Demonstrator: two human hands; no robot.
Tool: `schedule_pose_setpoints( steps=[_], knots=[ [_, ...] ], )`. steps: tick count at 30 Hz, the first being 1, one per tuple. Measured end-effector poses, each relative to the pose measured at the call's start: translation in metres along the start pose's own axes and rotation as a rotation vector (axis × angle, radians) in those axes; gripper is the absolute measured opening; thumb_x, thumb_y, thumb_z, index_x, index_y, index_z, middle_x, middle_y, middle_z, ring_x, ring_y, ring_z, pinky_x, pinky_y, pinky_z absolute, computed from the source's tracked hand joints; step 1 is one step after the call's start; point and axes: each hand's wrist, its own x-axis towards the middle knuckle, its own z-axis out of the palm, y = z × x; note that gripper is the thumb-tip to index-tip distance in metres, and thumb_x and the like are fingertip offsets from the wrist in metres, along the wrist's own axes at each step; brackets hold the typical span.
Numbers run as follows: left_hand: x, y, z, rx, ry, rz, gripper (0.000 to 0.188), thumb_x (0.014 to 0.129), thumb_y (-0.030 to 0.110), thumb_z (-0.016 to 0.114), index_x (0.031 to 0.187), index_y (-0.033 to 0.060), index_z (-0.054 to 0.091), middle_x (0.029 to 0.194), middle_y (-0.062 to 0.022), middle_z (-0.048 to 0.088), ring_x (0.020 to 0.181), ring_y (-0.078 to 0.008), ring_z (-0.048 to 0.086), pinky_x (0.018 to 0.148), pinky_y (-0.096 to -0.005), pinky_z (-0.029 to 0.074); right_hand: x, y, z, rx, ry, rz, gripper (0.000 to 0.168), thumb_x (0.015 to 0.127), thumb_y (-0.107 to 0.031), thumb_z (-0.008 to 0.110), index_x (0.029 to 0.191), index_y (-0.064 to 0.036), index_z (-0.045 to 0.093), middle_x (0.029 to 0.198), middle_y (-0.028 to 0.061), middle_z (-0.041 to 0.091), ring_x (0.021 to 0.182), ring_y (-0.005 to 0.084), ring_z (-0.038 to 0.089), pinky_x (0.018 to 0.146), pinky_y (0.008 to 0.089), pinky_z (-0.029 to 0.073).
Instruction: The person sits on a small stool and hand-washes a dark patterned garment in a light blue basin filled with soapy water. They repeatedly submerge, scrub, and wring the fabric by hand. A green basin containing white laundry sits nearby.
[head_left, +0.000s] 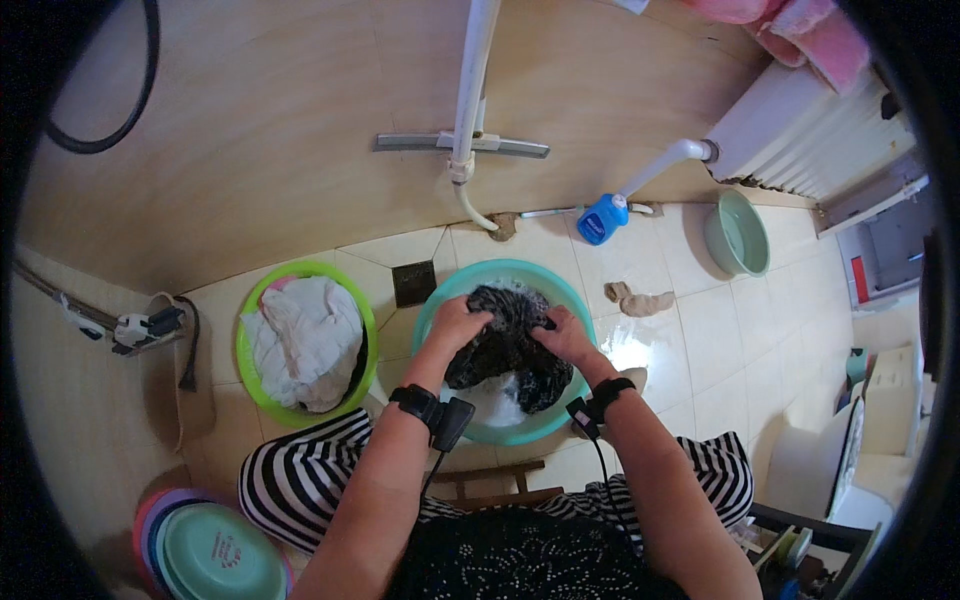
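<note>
A wet black garment (504, 337) lies bunched in a turquoise plastic basin (577, 300) of sudsy water on the floor before me. My left hand (459, 324) grips the cloth at its upper left, fingers curled into it. At the upper right of the same garment, my right hand (561, 334) is closed on a fold. Both hands are over the basin, a little apart. Beside it on the left, a lime green basin (247, 360) holds white clothes (307, 337).
A blue detergent bottle (602, 219) stands by the wall pipes, near a crumpled beige cloth (646, 303). A pale green basin (737, 234) is farther right. Stacked basins (217, 551) sit at lower left. A floor drain (414, 283) lies between the two clothes basins.
</note>
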Motion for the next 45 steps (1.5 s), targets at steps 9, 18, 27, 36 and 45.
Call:
schedule_pose_setpoints(
  steps=[9,18,27,36,45],
  knots=[
    [0.055,-0.092,0.033,0.123,0.11,-0.095,0.077,0.07,0.04,0.077,0.129,-0.0008,0.048,0.128,-0.0207,0.054,0.118,-0.0326,0.053,0.1,-0.0408,0.041,0.065,0.054,0.055,-0.181,0.065,0.042,0.063,0.077,-0.042,0.065,0.126,-0.003,0.053,0.124,0.0244,0.055,0.115,0.0375,0.053,0.098,0.0408,0.042],
    [0.049,-0.068,0.038,0.389,-0.248,-0.241,0.06,0.073,0.04,0.071,0.115,-0.0002,0.059,0.112,-0.0217,0.062,0.106,-0.0363,0.059,0.091,-0.0439,0.046,0.044,0.021,0.035,-0.108,-0.575,0.048,0.057,0.075,-0.049,0.064,0.117,-0.011,0.062,0.103,0.0188,0.067,0.097,0.0358,0.063,0.086,0.0446,0.049],
    [0.007,-0.054,0.056,0.768,-0.433,-0.108,0.047,0.073,0.031,0.066,0.11,0.0025,0.063,0.107,-0.0186,0.065,0.101,-0.0366,0.061,0.086,-0.0425,0.05,-0.017,-0.007,0.029,-0.345,-0.746,-0.16,0.053,0.075,-0.048,0.062,0.103,-0.003,0.064,0.096,0.0226,0.066,0.091,0.0387,0.063,0.08,0.0458,0.05],
    [-0.038,-0.065,0.075,0.879,-0.191,0.025,0.048,0.082,0.017,0.059,0.128,0.006,0.051,0.106,-0.0167,0.065,0.101,-0.0345,0.061,0.086,-0.0449,0.049,-0.054,0.028,0.108,-0.506,-0.499,-0.06,0.058,0.085,-0.053,0.05,0.117,-0.004,0.056,0.11,0.0232,0.062,0.103,0.0359,0.06,0.088,0.0486,0.046],
    [-0.044,-0.101,0.055,0.848,0.2,0.221,0.059,0.077,0.035,0.068,0.123,-0.0004,0.053,0.105,-0.0192,0.064,0.098,-0.0349,0.062,0.088,-0.0465,0.048,-0.06,0.015,0.062,0.176,-0.248,0.197,0.057,0.082,-0.04,0.063,0.122,-0.001,0.055,0.112,0.0211,0.062,0.107,0.0347,0.058,0.088,0.0416,0.046]
  ],
)
